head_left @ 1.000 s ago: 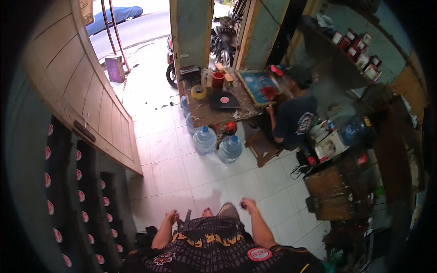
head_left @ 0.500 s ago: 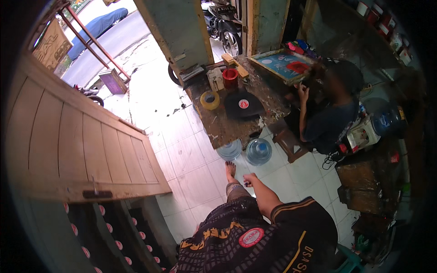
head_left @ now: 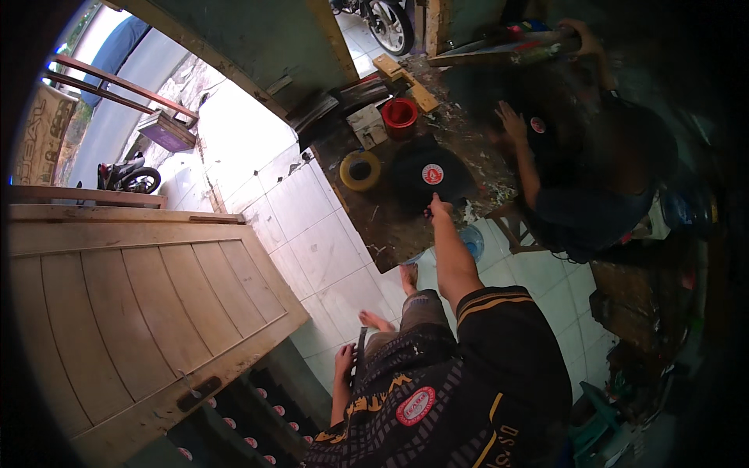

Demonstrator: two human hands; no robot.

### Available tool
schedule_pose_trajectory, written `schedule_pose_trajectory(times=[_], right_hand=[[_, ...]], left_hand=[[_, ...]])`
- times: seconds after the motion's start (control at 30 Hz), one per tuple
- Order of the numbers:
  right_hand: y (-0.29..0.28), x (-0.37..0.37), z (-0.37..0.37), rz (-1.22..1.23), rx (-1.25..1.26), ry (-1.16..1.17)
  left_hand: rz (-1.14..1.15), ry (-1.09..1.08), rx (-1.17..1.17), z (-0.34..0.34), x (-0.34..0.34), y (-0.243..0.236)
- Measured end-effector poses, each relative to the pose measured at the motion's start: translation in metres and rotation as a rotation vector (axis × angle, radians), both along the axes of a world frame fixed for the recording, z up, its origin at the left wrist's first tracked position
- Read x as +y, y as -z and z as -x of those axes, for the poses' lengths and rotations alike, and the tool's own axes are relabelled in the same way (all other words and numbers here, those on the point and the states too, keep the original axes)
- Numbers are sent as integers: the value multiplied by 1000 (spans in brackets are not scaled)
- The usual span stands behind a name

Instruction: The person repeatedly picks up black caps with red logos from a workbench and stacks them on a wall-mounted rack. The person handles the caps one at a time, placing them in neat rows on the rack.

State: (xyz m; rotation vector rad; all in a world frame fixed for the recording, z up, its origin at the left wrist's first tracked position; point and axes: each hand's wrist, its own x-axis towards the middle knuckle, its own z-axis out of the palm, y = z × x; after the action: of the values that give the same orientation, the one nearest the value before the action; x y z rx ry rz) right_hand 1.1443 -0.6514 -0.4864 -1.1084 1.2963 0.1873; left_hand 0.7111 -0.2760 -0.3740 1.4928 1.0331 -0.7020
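Note:
My right arm reaches to the near side of the worktable, where my right hand (head_left: 438, 206) has its fingers bent at the edge of a black cloth-like piece (head_left: 409, 173). That piece lies flat and bears a round red-and-white label (head_left: 432, 174). Low beside my left thigh, my left hand (head_left: 344, 359) is closed around a thin dark strip (head_left: 360, 349), seen almost edge-on. Across the table a co-worker's hand (head_left: 512, 123) rests spread next to another black piece with a round label (head_left: 537, 125). The co-worker's other hand (head_left: 580, 37) grips a framed board (head_left: 507, 58).
On the worktable (head_left: 382, 226) stand a red container (head_left: 399, 114), a yellow tape roll (head_left: 360, 170) and wooden blocks (head_left: 406, 82). A water bottle (head_left: 472, 240) is beneath it. A wooden door (head_left: 156, 312) stands left, above several labelled black pieces (head_left: 250, 442). A green stool (head_left: 597, 417) is low right.
My right hand has moved forward from above the floor to the black piece. My left hand has come into view with the dark strip. The co-worker has tipped the framed board up.

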Motion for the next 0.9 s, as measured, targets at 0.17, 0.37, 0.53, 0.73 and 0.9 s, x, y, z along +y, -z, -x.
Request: schedule_pose_trajectory(times=[0.17, 0.37, 0.53, 0.73, 0.9], right_hand=[[-21, 3, 7, 253, 274, -181], [-48, 11, 4, 252, 135, -10], [-82, 13, 20, 220, -569, -182], [-222, 46, 119, -578, -829, -245], [-213, 68, 158, -440, -735, -780]], left_hand=[[131, -177, 46, -32, -15, -41], [161, -285, 58, -30, 21, -23], [138, -215, -62, -78, 41, -38], [682, -209, -416, -199, 3, -95], [1270, -268, -482, -262, -35, -148]])
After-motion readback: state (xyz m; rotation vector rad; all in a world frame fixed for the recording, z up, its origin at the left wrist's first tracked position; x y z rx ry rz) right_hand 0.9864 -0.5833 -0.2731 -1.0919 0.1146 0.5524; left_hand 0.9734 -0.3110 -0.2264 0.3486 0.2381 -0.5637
